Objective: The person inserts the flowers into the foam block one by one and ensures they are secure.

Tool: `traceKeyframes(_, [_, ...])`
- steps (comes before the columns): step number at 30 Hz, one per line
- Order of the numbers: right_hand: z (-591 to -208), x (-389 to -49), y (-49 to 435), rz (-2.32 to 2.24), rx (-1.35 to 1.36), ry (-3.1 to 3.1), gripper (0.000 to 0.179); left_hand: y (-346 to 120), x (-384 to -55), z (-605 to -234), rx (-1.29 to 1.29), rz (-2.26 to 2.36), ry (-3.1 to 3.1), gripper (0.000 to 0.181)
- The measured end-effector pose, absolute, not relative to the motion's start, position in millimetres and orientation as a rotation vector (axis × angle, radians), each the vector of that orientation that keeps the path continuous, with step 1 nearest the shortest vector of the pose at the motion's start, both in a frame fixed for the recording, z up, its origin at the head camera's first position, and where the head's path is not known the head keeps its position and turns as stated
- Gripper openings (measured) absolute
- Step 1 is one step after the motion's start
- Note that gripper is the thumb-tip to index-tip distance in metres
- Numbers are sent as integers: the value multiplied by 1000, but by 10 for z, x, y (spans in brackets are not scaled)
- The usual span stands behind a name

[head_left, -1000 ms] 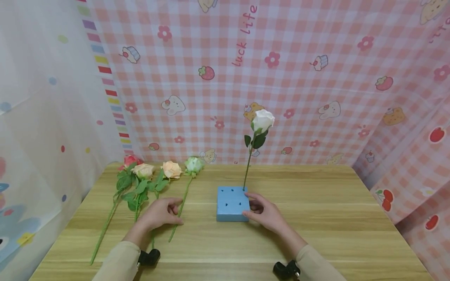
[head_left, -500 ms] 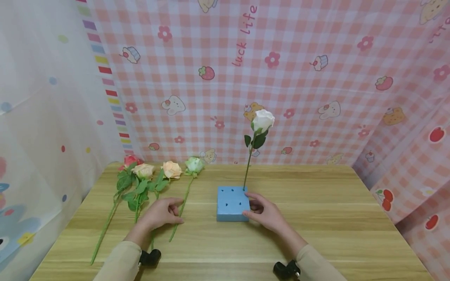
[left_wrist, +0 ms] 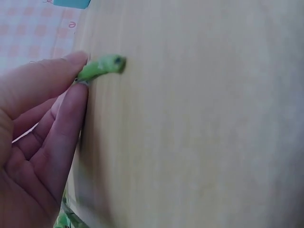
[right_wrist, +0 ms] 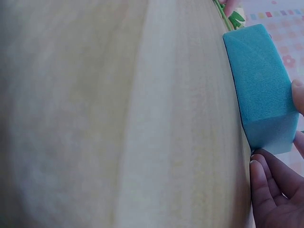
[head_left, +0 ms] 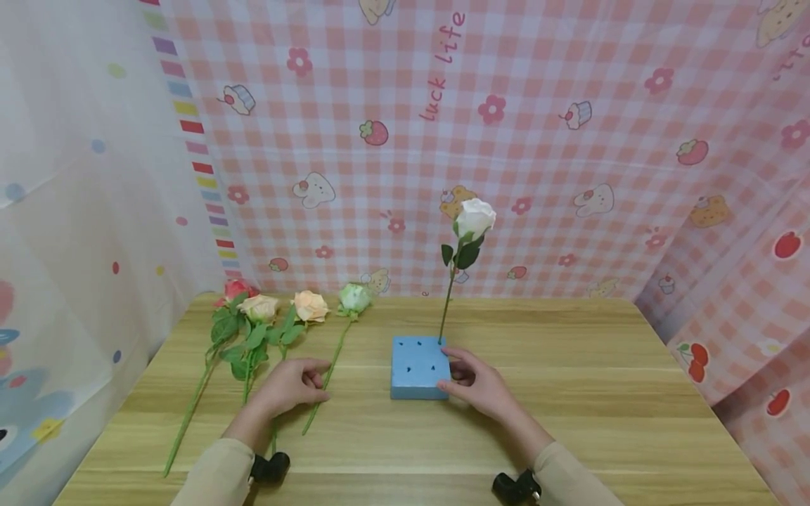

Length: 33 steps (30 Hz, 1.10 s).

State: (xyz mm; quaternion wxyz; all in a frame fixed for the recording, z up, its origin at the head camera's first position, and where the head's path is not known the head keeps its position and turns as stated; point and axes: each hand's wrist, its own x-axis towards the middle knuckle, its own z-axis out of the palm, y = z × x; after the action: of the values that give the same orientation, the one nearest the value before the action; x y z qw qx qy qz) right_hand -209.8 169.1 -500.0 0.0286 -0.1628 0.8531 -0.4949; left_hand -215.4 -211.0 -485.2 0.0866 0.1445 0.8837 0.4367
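Left grip (head_left: 290,383) pinching green stem (left_wrist: 101,67), blue block (head_left: 420,376) seemingly in right grip (head_left: 479,384)

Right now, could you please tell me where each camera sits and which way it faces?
Head: on the person's head, facing forward and down over the blue block; left grip, right grip and sleeves show.
Left wrist: on that wrist, facing the green stem pinched by the left grip, at left.
Right wrist: on that wrist, facing tabletop and blue block; right grip at right, left grip at top.
Head and right wrist views share the blue block.
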Motion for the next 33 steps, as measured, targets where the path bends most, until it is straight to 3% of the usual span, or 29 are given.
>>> traceKeyframes(15, [-5010, -2083, 1697, -1521, -477, 2635, 60, -2067, -2139, -4825, 378, 1289, 2690, 42])
traceKeyframes(33, [-4985, -2088, 1688, -1532, -472, 2629, 60, -2066, -2181, -4835, 444, 1309, 2662, 40])
